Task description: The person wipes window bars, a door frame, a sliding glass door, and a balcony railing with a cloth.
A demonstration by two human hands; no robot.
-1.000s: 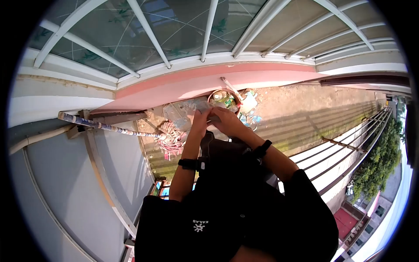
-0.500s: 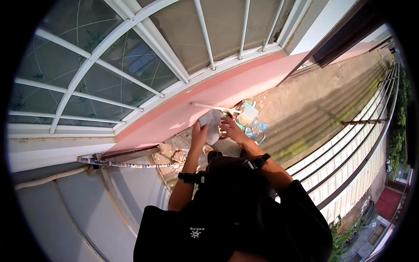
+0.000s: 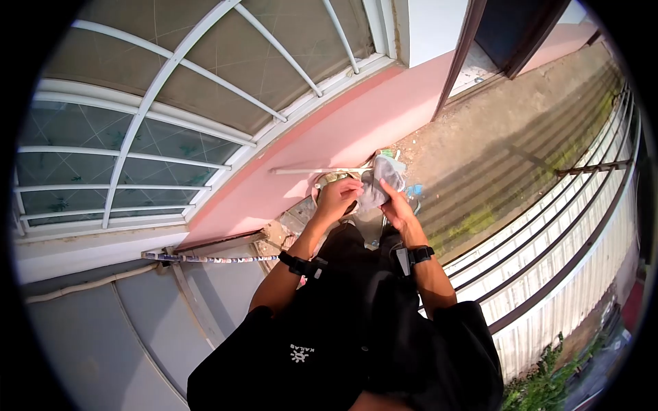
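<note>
Grey bag (image 3: 373, 194) shifted to right hand (image 3: 398, 209); black shirt (image 3: 329, 329) reads "KAILAS".

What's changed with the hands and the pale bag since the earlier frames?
The pale bag, last held in the left hand, is now gripped by the right hand, farther to the person's right. Whether the left fingers still touch it is unclear. The camera view has turned. The striped pole and white handle look unmoved.
</note>
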